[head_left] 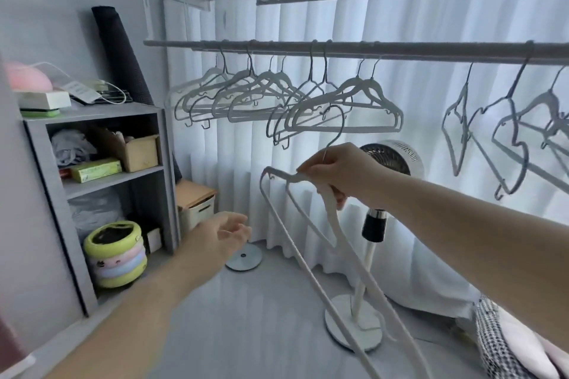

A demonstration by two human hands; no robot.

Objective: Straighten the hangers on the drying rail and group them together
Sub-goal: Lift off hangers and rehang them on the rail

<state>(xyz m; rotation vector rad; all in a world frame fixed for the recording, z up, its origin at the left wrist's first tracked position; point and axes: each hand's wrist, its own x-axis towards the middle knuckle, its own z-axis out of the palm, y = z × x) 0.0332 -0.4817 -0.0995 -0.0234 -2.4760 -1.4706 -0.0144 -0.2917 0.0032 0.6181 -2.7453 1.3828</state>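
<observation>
at the far left a grey shelf unit [101, 181] stands against the wall, well apart from the work. the left hand [229, 232] reaches forward low, fingers spread and loose, holding nothing. above it the drying rail [400, 51] runs across the view, and a bunch of white hangers [277, 98] hangs from its left half, fairly close together but at mixed angles. the right hand [337, 174] is closed around the neck of a loose white hanger [304, 218], pinching it just under its metal hook; this hanger is off the rail, tilted, its hook pointing up toward the bunch. behind it stands a fan [389, 157]. further right, a few more hangers [498, 132] dangle crookedly, well apart from the bunch. the step in hand looks like carrying one hanger over to join the group; the next move would call for lifting the hook over the rail beside the bunch and squaring it.
</observation>
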